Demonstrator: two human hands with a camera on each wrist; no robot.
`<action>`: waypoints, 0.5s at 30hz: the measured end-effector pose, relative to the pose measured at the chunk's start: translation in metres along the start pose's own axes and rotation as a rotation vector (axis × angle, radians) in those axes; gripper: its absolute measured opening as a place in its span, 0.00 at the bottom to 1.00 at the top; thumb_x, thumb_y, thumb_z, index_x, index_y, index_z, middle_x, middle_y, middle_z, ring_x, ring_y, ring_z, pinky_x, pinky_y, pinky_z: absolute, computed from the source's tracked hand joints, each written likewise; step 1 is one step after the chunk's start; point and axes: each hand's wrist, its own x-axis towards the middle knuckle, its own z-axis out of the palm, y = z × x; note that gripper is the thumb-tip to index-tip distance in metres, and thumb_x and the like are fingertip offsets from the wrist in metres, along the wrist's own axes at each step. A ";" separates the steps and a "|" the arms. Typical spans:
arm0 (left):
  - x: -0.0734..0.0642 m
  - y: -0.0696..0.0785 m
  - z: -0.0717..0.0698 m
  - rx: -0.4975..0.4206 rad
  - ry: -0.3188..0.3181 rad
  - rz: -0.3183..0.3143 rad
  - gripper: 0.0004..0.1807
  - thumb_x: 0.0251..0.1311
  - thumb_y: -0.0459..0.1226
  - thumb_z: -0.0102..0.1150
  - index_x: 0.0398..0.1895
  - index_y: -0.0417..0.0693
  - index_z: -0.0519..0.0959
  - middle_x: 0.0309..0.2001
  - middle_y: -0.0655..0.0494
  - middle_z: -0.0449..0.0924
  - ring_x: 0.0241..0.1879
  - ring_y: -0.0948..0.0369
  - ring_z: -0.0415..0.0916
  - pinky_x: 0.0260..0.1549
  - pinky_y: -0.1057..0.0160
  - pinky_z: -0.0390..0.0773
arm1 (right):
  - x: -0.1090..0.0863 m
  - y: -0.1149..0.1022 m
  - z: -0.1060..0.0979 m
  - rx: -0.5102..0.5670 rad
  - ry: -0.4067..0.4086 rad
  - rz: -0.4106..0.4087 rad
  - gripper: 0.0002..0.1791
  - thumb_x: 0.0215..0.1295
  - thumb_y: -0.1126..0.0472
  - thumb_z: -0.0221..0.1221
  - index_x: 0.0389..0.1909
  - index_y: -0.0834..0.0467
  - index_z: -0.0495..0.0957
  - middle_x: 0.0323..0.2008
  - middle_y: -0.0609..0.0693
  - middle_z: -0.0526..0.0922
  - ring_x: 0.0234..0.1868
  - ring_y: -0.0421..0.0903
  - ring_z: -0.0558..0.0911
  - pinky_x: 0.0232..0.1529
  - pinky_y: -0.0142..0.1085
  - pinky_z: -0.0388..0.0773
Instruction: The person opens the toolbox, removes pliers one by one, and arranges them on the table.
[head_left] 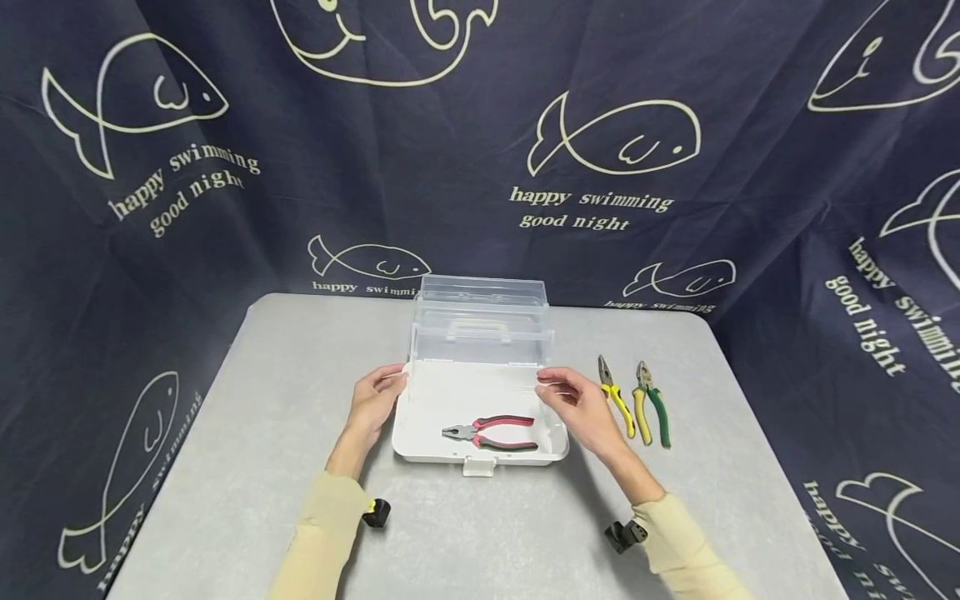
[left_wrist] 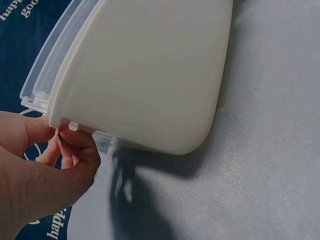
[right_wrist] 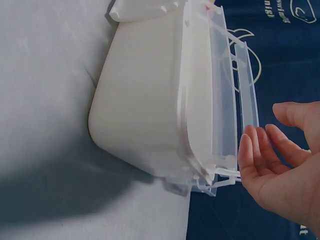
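A white plastic toolbox (head_left: pixel 467 385) stands in the middle of the table, its clear lid (head_left: pixel 482 343) with trays raised at the back. Red-and-black combination pliers (head_left: pixel 495 433) lie inside, near the front wall. At the back left corner my left hand (head_left: pixel 373 400) pinches the box's rim between thumb and fingers; the left wrist view shows this hand (left_wrist: pixel 55 160) close up. My right hand (head_left: pixel 577 404) is by the back right corner. Its fingers (right_wrist: pixel 248 150) are loosely bent beside the clear tray parts, with thumb apart; whether they touch these parts I cannot tell.
Right of the box lie yellow-and-black long-nose pliers (head_left: pixel 618 400) and green-and-yellow combination pliers (head_left: pixel 652 404), close to my right forearm. A dark blue curtain (head_left: pixel 480 167) with fish drawings hangs behind the grey table (head_left: pixel 300 350). The box's latch (head_left: pixel 478 467) sticks out in front.
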 end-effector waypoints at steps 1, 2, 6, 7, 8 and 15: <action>-0.001 0.000 0.000 0.002 0.000 0.001 0.19 0.72 0.36 0.60 0.64 0.43 0.78 0.58 0.42 0.80 0.54 0.53 0.77 0.54 0.59 0.75 | 0.001 0.003 0.002 0.000 -0.007 -0.001 0.15 0.70 0.65 0.65 0.54 0.66 0.81 0.51 0.64 0.84 0.50 0.51 0.83 0.52 0.29 0.79; -0.001 0.001 0.000 0.002 0.000 0.002 0.19 0.72 0.36 0.60 0.64 0.43 0.78 0.58 0.42 0.80 0.53 0.54 0.78 0.53 0.60 0.75 | 0.001 0.003 0.003 0.001 -0.015 0.003 0.15 0.70 0.64 0.65 0.54 0.66 0.81 0.51 0.64 0.84 0.50 0.51 0.84 0.52 0.30 0.79; -0.001 0.000 -0.001 -0.003 -0.003 -0.001 0.19 0.73 0.36 0.60 0.64 0.43 0.78 0.57 0.43 0.81 0.50 0.55 0.78 0.48 0.63 0.77 | 0.001 0.004 0.008 0.006 -0.041 -0.001 0.15 0.69 0.65 0.66 0.54 0.64 0.82 0.51 0.64 0.84 0.50 0.51 0.84 0.53 0.31 0.80; 0.000 0.000 -0.001 -0.006 -0.005 -0.001 0.19 0.73 0.36 0.60 0.64 0.43 0.78 0.57 0.43 0.81 0.50 0.56 0.79 0.47 0.64 0.77 | 0.001 0.004 0.009 0.008 -0.048 -0.004 0.15 0.69 0.65 0.66 0.54 0.65 0.82 0.50 0.63 0.84 0.50 0.51 0.84 0.52 0.31 0.80; 0.000 0.000 -0.001 -0.007 -0.006 -0.002 0.19 0.73 0.36 0.59 0.64 0.44 0.78 0.56 0.43 0.81 0.49 0.56 0.79 0.47 0.64 0.77 | 0.001 0.004 0.010 0.010 -0.052 -0.007 0.15 0.69 0.65 0.65 0.54 0.65 0.82 0.50 0.62 0.85 0.49 0.52 0.84 0.52 0.31 0.80; -0.001 0.000 -0.001 -0.015 -0.006 0.000 0.19 0.73 0.35 0.60 0.64 0.43 0.78 0.54 0.45 0.82 0.47 0.58 0.78 0.45 0.65 0.77 | 0.000 0.004 0.020 0.000 -0.086 -0.036 0.14 0.69 0.67 0.65 0.52 0.68 0.82 0.46 0.59 0.86 0.48 0.54 0.85 0.54 0.36 0.81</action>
